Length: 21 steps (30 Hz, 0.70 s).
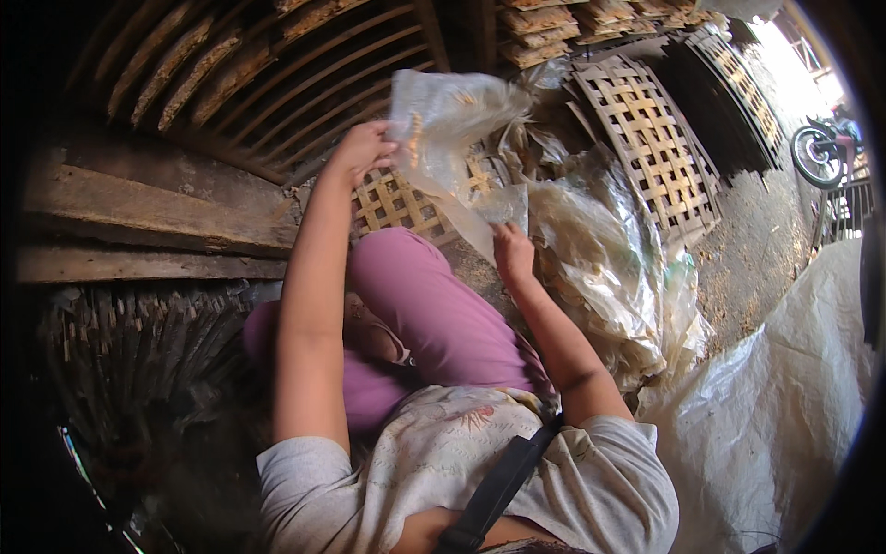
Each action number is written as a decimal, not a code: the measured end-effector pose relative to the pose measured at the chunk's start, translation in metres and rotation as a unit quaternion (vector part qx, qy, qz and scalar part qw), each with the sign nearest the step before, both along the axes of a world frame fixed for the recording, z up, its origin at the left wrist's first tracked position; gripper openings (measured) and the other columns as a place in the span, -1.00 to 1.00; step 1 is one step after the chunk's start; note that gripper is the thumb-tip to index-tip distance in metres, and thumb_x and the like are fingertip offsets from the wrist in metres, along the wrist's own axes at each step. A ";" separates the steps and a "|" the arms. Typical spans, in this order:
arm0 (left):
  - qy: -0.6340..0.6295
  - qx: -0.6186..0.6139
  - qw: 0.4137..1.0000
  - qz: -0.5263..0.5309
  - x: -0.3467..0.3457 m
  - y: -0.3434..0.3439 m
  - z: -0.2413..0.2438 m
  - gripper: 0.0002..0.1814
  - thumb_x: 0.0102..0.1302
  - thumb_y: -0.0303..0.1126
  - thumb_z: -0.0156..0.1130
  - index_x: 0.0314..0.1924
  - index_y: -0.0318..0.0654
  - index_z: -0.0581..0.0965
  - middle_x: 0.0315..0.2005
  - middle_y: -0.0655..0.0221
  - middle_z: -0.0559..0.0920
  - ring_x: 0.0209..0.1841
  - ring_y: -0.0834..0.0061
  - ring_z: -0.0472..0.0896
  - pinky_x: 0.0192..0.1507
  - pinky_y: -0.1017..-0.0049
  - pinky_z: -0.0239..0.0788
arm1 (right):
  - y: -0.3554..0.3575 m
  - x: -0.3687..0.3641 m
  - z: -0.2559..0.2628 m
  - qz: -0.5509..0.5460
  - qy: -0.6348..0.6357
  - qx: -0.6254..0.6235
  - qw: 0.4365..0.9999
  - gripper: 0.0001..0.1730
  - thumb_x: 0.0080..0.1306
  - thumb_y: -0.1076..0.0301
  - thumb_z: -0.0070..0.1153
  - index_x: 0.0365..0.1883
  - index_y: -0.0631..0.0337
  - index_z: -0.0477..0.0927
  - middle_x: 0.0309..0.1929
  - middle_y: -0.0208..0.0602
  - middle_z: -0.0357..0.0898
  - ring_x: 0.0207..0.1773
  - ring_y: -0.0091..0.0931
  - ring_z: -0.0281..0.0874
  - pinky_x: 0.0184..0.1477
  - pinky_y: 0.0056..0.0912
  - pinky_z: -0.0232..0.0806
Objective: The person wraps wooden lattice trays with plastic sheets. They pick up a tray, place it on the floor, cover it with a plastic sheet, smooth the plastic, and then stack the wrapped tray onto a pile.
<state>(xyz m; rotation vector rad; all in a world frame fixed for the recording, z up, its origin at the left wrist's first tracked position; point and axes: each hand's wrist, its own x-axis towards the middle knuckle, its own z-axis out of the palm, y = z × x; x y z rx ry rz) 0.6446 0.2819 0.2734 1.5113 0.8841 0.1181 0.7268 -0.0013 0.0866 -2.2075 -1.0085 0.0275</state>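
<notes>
A translucent plastic sheet point(453, 104) stretches between my two hands, its far end blurred and crumbs clinging to it. My left hand point(368, 152) pinches its left edge, beyond my raised knee. Nearer to me and to the right, my right hand point(513, 255) grips the sheet's lower edge in a closed fist. Below the sheet, a woven bamboo tray point(398, 202) is partly covered by it. A heap of crumpled clear plastic point(595, 242) lies just right of my right hand.
Slatted wooden racks point(325, 90) bearing crusted slabs rise ahead on the left. Wooden planks point(159, 208) run along my left side. Stacked woven bamboo trays point(647, 131) lean at the right. A large white plastic sheet point(761, 415) spreads at lower right; a motorcycle point(820, 149) stands farther off.
</notes>
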 end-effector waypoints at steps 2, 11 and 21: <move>-0.098 -0.024 0.994 0.047 -0.051 0.017 -0.005 -0.55 0.25 -0.66 0.04 0.17 -0.27 0.42 -0.03 0.32 0.57 -0.10 0.51 0.59 -0.05 0.52 0.48 | 0.033 0.016 0.025 -0.008 -0.056 0.067 0.996 -0.68 0.12 0.50 0.03 -0.15 0.02 0.63 -0.33 -0.22 0.52 -0.25 -0.21 0.52 -0.24 -0.20 0.40; -0.419 -0.185 0.777 0.431 -0.169 -0.024 -0.211 -0.69 0.24 -0.74 0.00 -0.03 -0.32 0.44 -0.10 0.21 0.56 -0.03 0.32 0.57 0.10 0.31 0.44 | 0.150 0.042 0.062 0.100 -0.257 0.152 0.949 -0.54 0.01 0.56 0.08 -0.09 -0.04 0.63 -0.20 -0.39 0.55 -0.20 -0.39 0.48 -0.15 -0.33 0.34; -0.340 -0.331 0.753 0.456 -0.135 -0.058 -0.350 -0.66 0.20 -0.72 0.15 -0.03 -0.31 0.43 -0.13 0.29 0.55 0.02 0.33 0.53 0.17 0.19 0.38 | 0.161 0.105 -0.116 0.086 -0.241 -0.069 0.964 -0.58 0.20 0.46 0.04 -0.01 -0.22 0.62 0.00 -0.38 0.51 0.02 -0.32 0.43 0.06 -0.23 0.28</move>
